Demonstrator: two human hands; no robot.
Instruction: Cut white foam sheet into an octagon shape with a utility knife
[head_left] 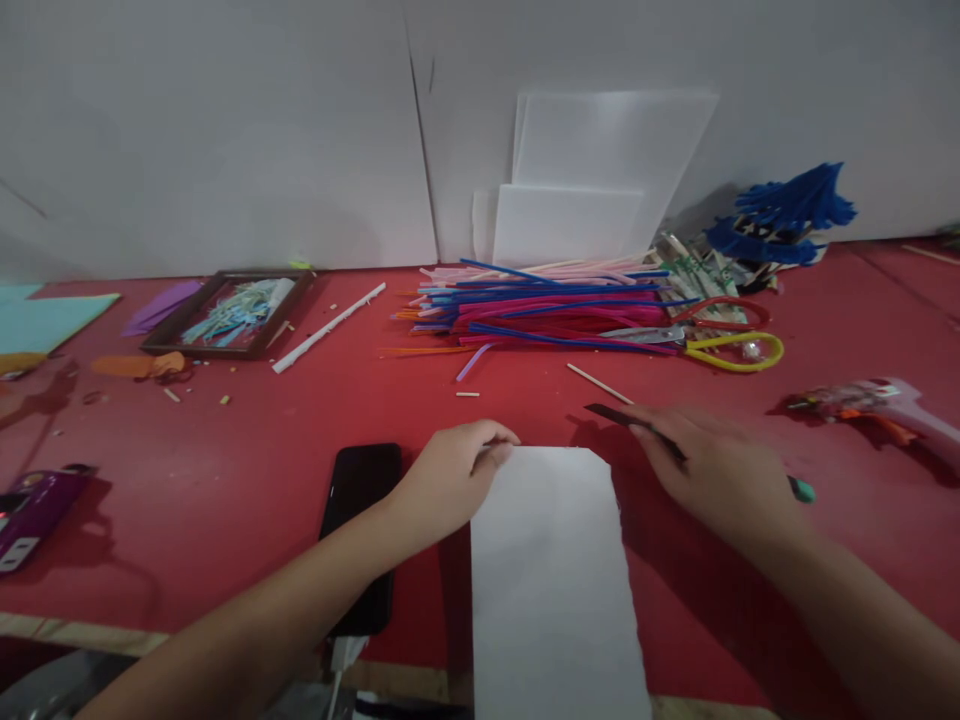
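Observation:
A long white sheet of board [555, 570] extends from the table toward me, its top right corner cut at a slant and its right edge uneven. My left hand [450, 475] pinches the sheet's top left corner between thumb and fingers. Beyond the sheet's right side, my right hand [720, 475] is closed around a utility knife [664, 440]; the dark blade points left and a green end shows behind the palm. Under my left forearm lies a black phone [365, 500], partly covered. A thin wooden stick [598, 383] rests just past the knife tip.
Pipe cleaners [540, 305] are heaped at the back, with yellow-and-red-handled scissors [720, 340] on them. A glue gun [877, 405] lies at right. White boards [600, 170] lean on the wall. Left are a brown frame [270, 345] of paper scraps and a purple device [49, 515].

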